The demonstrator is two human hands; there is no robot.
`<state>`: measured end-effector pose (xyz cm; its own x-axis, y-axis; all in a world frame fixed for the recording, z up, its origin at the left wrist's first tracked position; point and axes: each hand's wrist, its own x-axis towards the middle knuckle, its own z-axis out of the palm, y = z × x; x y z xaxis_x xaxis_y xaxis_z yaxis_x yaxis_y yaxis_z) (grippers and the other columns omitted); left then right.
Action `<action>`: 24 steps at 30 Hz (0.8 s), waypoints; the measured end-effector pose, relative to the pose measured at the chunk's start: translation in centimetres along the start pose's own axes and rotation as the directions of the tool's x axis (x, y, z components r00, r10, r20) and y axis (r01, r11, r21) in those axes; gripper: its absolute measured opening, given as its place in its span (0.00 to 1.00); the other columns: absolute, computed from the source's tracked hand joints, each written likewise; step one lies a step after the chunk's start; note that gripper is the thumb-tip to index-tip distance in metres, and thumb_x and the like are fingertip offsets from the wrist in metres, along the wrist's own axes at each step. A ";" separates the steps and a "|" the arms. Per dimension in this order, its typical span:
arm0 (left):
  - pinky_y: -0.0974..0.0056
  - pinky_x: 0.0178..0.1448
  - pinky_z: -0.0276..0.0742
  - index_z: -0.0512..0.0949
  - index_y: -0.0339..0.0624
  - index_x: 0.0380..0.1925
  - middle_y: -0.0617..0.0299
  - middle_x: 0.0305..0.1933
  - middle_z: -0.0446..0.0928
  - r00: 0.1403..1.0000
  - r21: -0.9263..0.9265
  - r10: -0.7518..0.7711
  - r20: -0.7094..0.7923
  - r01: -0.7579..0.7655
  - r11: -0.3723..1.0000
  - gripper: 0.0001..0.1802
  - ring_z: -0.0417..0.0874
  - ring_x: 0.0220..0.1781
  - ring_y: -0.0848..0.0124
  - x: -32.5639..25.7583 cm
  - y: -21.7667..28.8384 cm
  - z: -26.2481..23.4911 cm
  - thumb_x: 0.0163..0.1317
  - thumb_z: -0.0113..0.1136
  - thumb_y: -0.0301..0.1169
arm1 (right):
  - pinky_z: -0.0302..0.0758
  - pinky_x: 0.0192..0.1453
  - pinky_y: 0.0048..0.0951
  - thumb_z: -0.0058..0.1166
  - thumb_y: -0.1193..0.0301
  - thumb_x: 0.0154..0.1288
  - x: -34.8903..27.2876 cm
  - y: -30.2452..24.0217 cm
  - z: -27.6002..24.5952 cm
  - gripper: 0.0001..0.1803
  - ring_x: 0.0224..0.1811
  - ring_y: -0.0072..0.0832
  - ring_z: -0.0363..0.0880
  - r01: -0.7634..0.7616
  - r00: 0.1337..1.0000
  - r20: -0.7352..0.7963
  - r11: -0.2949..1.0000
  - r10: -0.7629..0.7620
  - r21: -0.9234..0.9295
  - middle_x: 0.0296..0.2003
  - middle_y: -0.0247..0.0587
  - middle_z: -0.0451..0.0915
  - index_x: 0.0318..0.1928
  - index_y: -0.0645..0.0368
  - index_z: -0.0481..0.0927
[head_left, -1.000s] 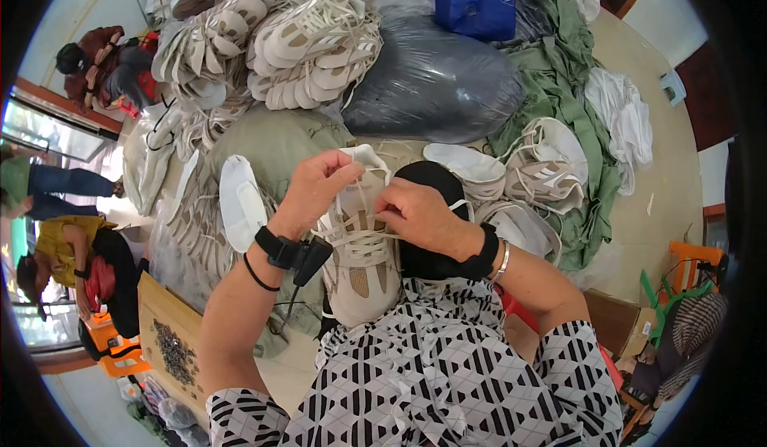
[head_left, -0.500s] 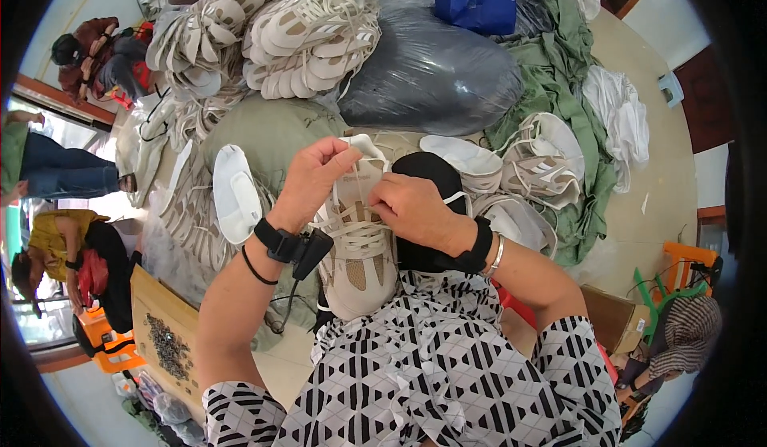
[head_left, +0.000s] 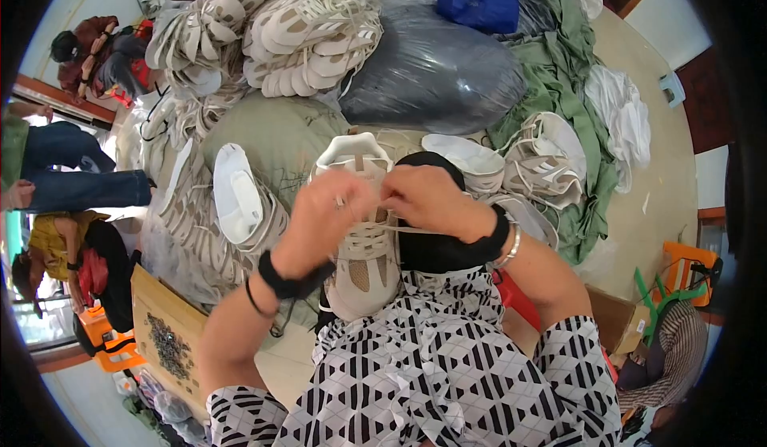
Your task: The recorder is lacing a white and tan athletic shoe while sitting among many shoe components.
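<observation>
A beige and white sneaker (head_left: 363,283) stands in front of me, toe toward my body, its padded collar facing away. Pale shoelaces (head_left: 363,243) cross its upper. My left hand (head_left: 329,215) hovers over the tongue, slightly blurred, with fingers curled in and a pale bit of lace at them. Beside it, my right hand (head_left: 438,201) is pinched on the shoelace, and a strand runs out below its fingers. Both hands nearly meet above the eyelets and hide part of the tongue. Black fabric (head_left: 431,247) lies right of the shoe.
Several matching sneakers (head_left: 311,35) are heaped at the far left; others (head_left: 547,159) lie right. A white-soled shoe (head_left: 237,195) rests on a row at left. Beyond are a dark plastic bag (head_left: 431,75) and green cloth (head_left: 551,87). Cardboard (head_left: 164,335) holds small dark pieces. People sit around.
My left hand has come down from the shoe's collar to over the tongue, uncovering the collar. My right hand has shifted slightly right. At the left, a standing person's legs have moved.
</observation>
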<state>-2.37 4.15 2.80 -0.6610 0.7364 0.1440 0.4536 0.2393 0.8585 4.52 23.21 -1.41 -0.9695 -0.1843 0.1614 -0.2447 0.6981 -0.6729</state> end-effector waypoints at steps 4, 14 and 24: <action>0.65 0.34 0.73 0.79 0.47 0.29 0.64 0.30 0.77 0.929 0.348 0.303 0.211 -0.362 0.865 0.07 0.77 0.30 0.65 -6.3 0.6 2.8 0.49 0.66 0.29 | 0.73 0.34 0.33 0.57 0.71 0.57 -0.5 0.2 -0.9 0.06 0.29 0.37 0.77 -0.197 0.980 0.051 0.915 0.191 0.353 0.28 0.43 0.78 0.30 0.60 0.78; 0.60 0.35 0.75 0.78 0.46 0.37 0.64 0.32 0.77 0.923 0.383 0.294 0.248 -0.373 0.845 0.15 0.78 0.31 0.61 -4.4 2.0 2.0 0.46 0.66 0.26 | 0.69 0.33 0.35 0.56 0.72 0.55 -1.0 -1.3 2.7 0.03 0.31 0.37 0.78 0.025 0.991 -0.126 0.983 -0.048 -0.183 0.27 0.37 0.75 0.30 0.55 0.76; 0.56 0.50 0.73 0.78 0.43 0.28 0.57 0.47 0.71 0.970 0.750 0.198 0.143 -0.237 0.618 0.09 0.71 0.52 0.56 -1.5 -1.8 -1.2 0.47 0.66 0.29 | 0.69 0.37 0.35 0.56 0.75 0.52 -0.4 -2.3 3.2 0.06 0.35 0.39 0.74 0.112 0.980 -0.139 0.968 -0.146 -0.225 0.30 0.39 0.74 0.34 0.56 0.79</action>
<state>-2.86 1.86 1.66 -0.4654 0.8521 0.2395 0.8851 0.4477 0.1272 5.49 19.47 -2.29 -0.9156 -0.1861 0.3565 -0.3480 0.8109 -0.4704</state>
